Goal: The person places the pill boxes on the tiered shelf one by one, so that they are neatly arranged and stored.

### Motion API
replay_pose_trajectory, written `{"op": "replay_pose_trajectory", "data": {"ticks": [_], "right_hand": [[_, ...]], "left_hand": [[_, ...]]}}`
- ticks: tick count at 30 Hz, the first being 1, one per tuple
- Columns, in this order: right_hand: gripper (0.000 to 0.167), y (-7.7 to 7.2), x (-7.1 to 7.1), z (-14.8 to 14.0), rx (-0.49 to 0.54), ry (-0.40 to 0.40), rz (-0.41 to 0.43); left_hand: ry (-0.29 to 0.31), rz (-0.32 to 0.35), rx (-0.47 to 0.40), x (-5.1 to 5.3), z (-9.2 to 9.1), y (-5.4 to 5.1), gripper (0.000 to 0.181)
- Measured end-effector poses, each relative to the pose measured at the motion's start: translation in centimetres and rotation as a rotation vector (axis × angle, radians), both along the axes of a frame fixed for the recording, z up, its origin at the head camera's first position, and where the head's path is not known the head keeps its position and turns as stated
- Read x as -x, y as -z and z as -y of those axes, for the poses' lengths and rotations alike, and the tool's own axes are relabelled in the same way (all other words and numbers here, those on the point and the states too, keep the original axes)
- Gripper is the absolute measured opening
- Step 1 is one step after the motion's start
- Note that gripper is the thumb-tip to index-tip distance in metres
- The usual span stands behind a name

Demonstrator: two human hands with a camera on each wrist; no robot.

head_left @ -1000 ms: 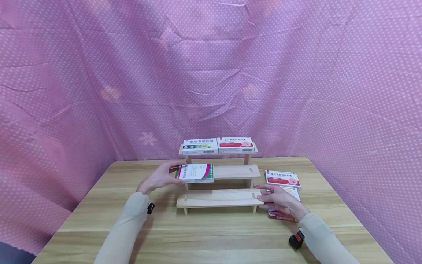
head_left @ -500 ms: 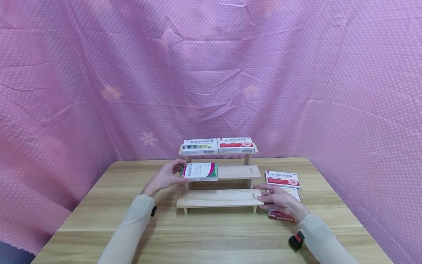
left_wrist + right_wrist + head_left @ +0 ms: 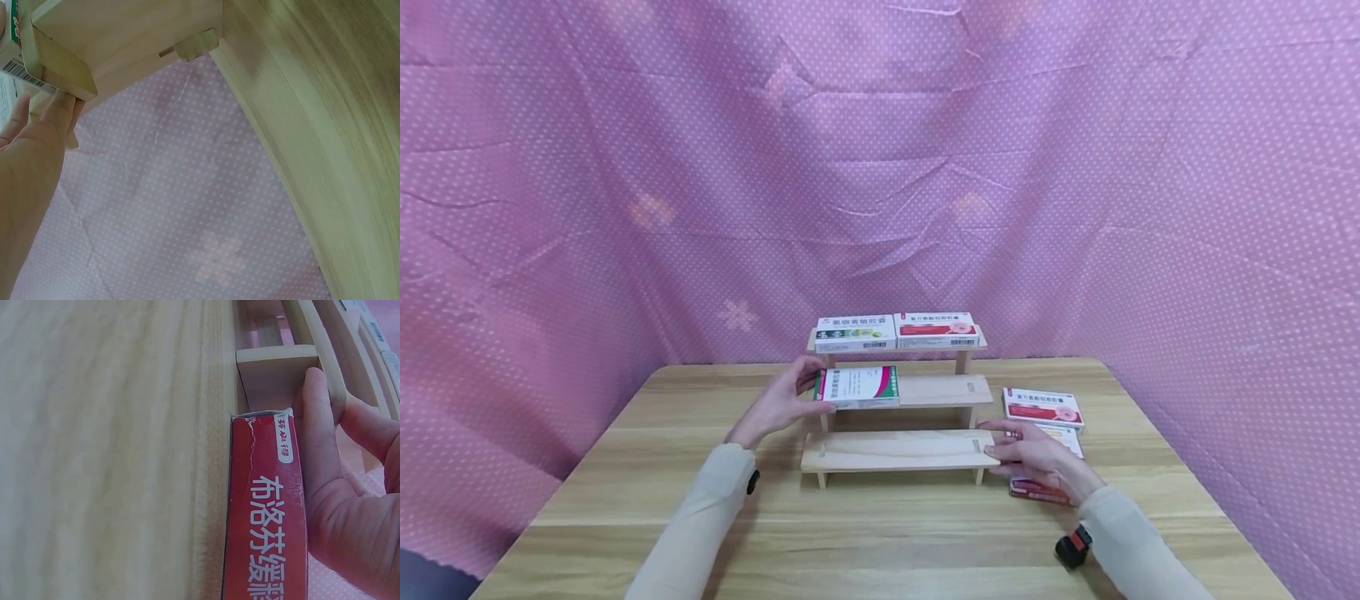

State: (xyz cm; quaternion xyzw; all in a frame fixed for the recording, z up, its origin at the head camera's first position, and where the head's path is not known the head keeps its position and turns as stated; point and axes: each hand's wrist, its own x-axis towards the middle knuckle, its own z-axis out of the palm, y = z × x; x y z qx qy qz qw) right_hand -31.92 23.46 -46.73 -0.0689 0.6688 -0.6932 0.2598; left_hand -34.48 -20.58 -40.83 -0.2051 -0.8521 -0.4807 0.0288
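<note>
On the left half of the wooden stepped rack's middle tier [image 3: 943,389] lies a green, white and magenta medicine box [image 3: 857,385]. My left hand [image 3: 777,406] holds this box by its left end, thumb at the front and fingers behind. In the left wrist view the left hand [image 3: 37,147] touches the end of a rack board [image 3: 59,65], and only a corner of the box shows. My right hand [image 3: 1037,454] pinches the right end of the bottom tier [image 3: 898,450]. Beside that hand, in the right wrist view, is a red medicine box [image 3: 265,506].
Two medicine boxes, one white and green [image 3: 854,332] and one white and red [image 3: 936,329], lie side by side on the top tier. Right of the rack, several boxes, including a red-and-white box [image 3: 1043,407], lie on the wooden table [image 3: 880,542]. A pink dotted cloth [image 3: 880,167] hangs behind.
My left hand has moved right with the green-and-white medicine box, which now lies level with the middle tier's left end. The right hand has stayed at the bottom tier.
</note>
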Motion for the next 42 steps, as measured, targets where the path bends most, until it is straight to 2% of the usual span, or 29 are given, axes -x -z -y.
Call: {"op": "replay_pose_trajectory", "data": {"ticks": [7, 18, 26, 32, 34, 39, 42], "right_hand": [[0.063, 0.0, 0.0, 0.0, 0.000, 0.003, -0.006], [0.062, -0.1, -0.1, 0.1, -0.009, -0.006, 0.002], [0.062, -0.4, -0.2, 0.3, -0.030, 0.011, 0.005], [0.060, -0.4, -0.2, 0.1, -0.072, 0.031, -0.017], [0.060, -0.5, -0.1, 0.1, -0.094, 0.047, -0.023], [0.058, -0.8, 0.0, -0.3, -0.152, 0.066, -0.072], [0.057, -0.8, 0.0, -0.8, -0.202, 0.068, -0.129]], "left_hand": [[-0.019, 0.029, -0.005, 0.1, 0.0, 0.1, 0.079], [0.004, 0.036, -0.010, 0.1, 0.2, 0.0, 0.089], [-0.009, 0.040, -0.013, -0.6, 0.5, 0.0, 0.098], [-0.047, 0.046, -0.067, -1.4, 1.2, 0.1, 0.088], [-0.058, 0.027, -0.090, -1.5, 1.3, 0.2, 0.083], [-0.136, -0.027, -0.091, -2.3, 1.4, 0.7, 0.065], [-0.188, -0.018, -0.100, -3.1, 1.4, 0.8, 0.057]]}}
